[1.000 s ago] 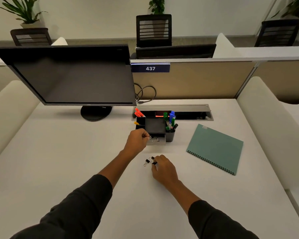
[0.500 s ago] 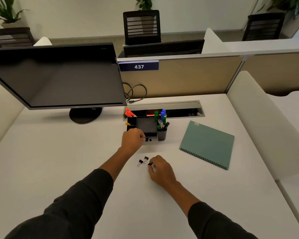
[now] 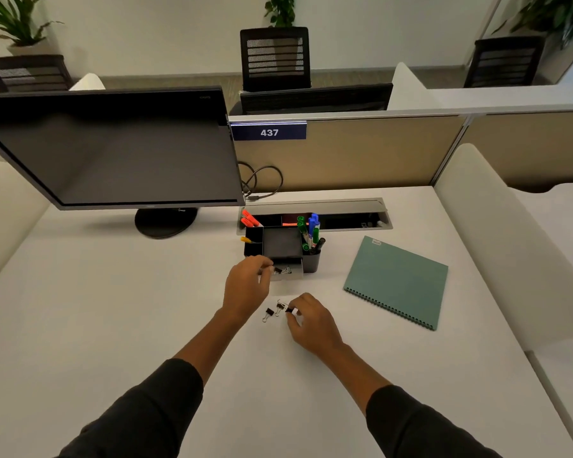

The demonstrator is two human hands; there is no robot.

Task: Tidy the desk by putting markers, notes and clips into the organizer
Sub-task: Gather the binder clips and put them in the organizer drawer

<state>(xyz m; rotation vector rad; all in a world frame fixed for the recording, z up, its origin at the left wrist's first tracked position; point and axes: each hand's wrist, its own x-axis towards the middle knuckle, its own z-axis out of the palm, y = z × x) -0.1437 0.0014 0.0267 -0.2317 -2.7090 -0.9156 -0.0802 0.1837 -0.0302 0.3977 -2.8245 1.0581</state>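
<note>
The left hand [image 3: 245, 285] hovered at the front of the organizer [image 3: 280, 242], its fingertips curled at the open drawer [image 3: 286, 272]; whether they pinched a clip or had just let one go could not be told. The right hand [image 3: 311, 320], toward 5 o'clock of the left, pinched 1 binder clip [image 3: 290, 310] between thumb and fingers, low over the desk [image 3: 113, 309].

Going left to right: the dark monitor [image 3: 113, 150] stood at 10 o'clock of the organizer. Orange markers [image 3: 250, 219] leaned at the organizer's back-left corner, and a yellow-tipped one [image 3: 245, 240] lay in a left compartment. At least 1 clip [image 3: 283, 270] lay in the drawer. 2 loose clips [image 3: 273, 311] sat on the desk just beside the right hand's fingertips. Green and blue markers [image 3: 310, 229] stood in the cup at the organizer's right end, and a green spiral notebook [image 3: 397, 282] lay at 3 o'clock, well apart.

The likely trouble was the small drawer: a clip dropped from too high could bounce off its rim onto the desk, and the left wrist could nudge the drawer shut. The right hand's fingers might also knock the 2 loose clips away while lifting.

The left fingertips hid the drawer's left part, so the clip count inside was unclear. No notes could be made out; the red strip behind the organizer was too small to identify.
</note>
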